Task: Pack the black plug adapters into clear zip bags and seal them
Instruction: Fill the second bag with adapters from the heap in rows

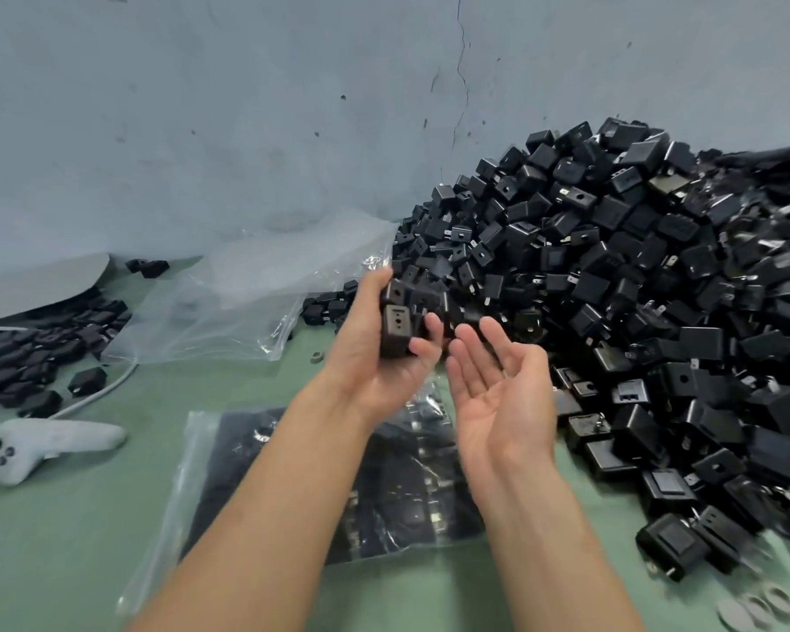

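Note:
A big heap of black plug adapters fills the right side of the green table, against the wall. My left hand grips a small stack of black adapters, fingers curled round them. My right hand is held palm up just to the right of it, fingers straight and holding nothing. Under my forearms lies a clear zip bag with several adapters inside, flat on the table.
A loose pile of clear plastic bags lies behind my left hand. More adapters lie at the far left under a white sheet. A white handheld controller with a cable sits at the left. Grey discs lie at the bottom right.

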`<action>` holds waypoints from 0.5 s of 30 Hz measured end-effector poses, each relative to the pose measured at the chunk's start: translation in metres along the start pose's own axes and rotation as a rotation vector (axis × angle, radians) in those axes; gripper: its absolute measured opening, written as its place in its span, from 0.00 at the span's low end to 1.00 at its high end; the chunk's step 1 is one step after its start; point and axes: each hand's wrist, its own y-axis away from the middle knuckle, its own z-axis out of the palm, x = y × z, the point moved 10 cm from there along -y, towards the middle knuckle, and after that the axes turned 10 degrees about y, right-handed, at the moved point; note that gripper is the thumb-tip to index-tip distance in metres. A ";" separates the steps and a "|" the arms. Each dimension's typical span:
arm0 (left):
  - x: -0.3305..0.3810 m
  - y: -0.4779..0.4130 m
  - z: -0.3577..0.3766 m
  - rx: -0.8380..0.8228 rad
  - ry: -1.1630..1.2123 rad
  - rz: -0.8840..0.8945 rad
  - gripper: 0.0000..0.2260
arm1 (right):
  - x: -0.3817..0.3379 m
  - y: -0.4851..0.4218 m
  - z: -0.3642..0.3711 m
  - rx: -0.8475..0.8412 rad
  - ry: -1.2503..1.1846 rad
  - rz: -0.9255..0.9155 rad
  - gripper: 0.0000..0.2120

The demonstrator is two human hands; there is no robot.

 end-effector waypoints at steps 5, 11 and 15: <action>0.025 0.057 -0.029 0.082 -0.240 0.306 0.13 | 0.062 0.022 0.043 -0.219 0.024 0.249 0.21; 0.047 0.114 -0.020 0.318 -1.110 0.845 0.17 | 0.092 0.046 0.082 -0.375 -0.085 0.284 0.11; 0.051 0.128 -0.033 0.334 -1.138 0.899 0.19 | 0.104 0.050 0.084 -0.370 -0.071 0.305 0.12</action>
